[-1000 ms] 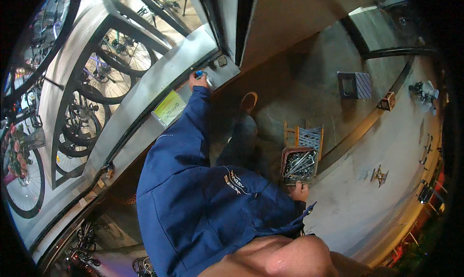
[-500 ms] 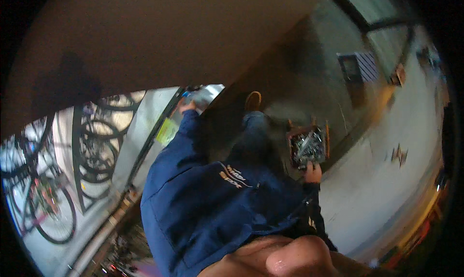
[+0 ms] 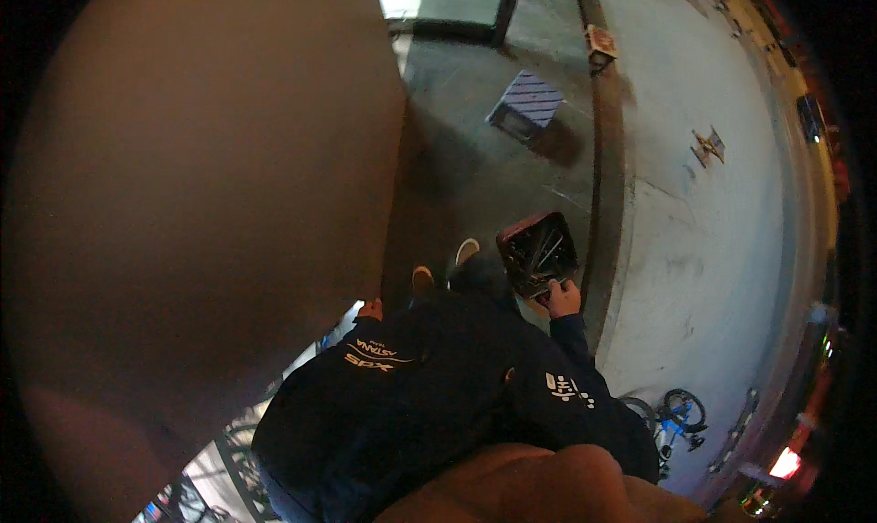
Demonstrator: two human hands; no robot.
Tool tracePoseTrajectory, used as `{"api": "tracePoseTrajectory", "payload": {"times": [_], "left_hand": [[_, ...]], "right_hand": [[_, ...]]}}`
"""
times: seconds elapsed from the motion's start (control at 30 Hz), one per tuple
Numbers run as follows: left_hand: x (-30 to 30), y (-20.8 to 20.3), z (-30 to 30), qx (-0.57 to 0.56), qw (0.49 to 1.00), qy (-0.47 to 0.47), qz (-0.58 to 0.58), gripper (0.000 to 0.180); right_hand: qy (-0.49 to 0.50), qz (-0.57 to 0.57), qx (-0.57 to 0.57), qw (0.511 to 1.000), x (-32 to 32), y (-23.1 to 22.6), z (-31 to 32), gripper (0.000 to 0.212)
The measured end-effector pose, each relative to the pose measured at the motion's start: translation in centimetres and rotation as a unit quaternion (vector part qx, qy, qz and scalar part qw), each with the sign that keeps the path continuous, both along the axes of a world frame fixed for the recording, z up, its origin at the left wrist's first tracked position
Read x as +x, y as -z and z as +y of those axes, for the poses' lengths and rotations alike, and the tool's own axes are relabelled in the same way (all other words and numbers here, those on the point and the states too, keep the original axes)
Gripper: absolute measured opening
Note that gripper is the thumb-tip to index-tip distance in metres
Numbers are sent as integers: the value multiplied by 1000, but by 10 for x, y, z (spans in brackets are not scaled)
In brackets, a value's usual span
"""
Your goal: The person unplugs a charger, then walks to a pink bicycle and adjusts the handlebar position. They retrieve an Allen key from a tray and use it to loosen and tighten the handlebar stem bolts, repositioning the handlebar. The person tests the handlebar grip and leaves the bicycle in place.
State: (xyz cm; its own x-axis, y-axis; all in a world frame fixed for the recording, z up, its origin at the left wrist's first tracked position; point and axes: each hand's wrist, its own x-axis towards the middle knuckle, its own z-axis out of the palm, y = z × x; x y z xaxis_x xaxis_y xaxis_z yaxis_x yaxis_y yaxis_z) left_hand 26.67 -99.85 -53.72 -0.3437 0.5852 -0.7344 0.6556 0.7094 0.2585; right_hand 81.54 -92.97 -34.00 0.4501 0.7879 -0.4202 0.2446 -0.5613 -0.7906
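My right hand point(image 3: 565, 298) is closed on the near rim of a dark, reddish-edged box point(image 3: 518, 228), held out at my right side. Long, thin metal pieces point(image 3: 544, 249) lie loose inside it; their kind is too dim to tell. On the other side, my left hand point(image 3: 370, 310) is beside the lower edge of a large brown panel point(image 3: 210, 185). Its fingers are small and partly hidden, so whether they grip anything does not show. Both sleeves are dark.
Ahead on the grey floor stands a box with a striped top point(image 3: 533, 98). A small carton point(image 3: 600, 46) sits beside a dark strip along the pale ground. A blue bicycle point(image 3: 674, 422) is at the lower right. A dark-framed glass door point(image 3: 448, 2) is at the top.
My body has turned left and stepped on, so the brown panel now fills the left side. My left hand has left the bright opening by the bicycles. The box stays in my right hand.
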Motion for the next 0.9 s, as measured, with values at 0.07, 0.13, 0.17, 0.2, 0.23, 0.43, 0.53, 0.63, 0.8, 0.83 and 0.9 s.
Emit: {"api": "tracePoseTrajectory", "payload": {"times": [0.07,0.13,0.17,0.2,0.23,0.43,0.53,0.63,0.8,0.83,0.9], "left_hand": [[1,-4,75,20,999,-32,-26,53],[7,-12,161,46,995,-71,-60,49],[14,-19,204,55,992,-88,-72,47],[22,-26,247,62,989,-106,-83,45],[32,-33,289,66,985,-126,-96,44],[168,-102,510,144,951,-135,-239,37],[257,-145,601,222,917,-83,-321,36],[341,-185,676,263,898,-51,-350,34],[438,-209,809,310,877,-18,-366,37],[452,-210,839,290,886,-28,-360,38],[473,-219,900,280,854,-16,-439,30]], "right_hand": [[34,-43,15,998,19,5,18,32],[49,-176,-19,983,35,1,41,33],[58,-173,-7,983,52,-3,62,35],[68,-162,-26,984,69,-9,83,37],[70,-152,-28,986,81,-11,107,39],[115,-201,1,973,163,-24,257,39],[109,-200,26,973,195,-35,336,39],[119,-197,80,970,211,-53,406,39],[103,-150,99,978,241,-78,536,38],[97,-148,93,980,245,-80,563,37],[95,-134,89,982,254,-83,622,36]]}}
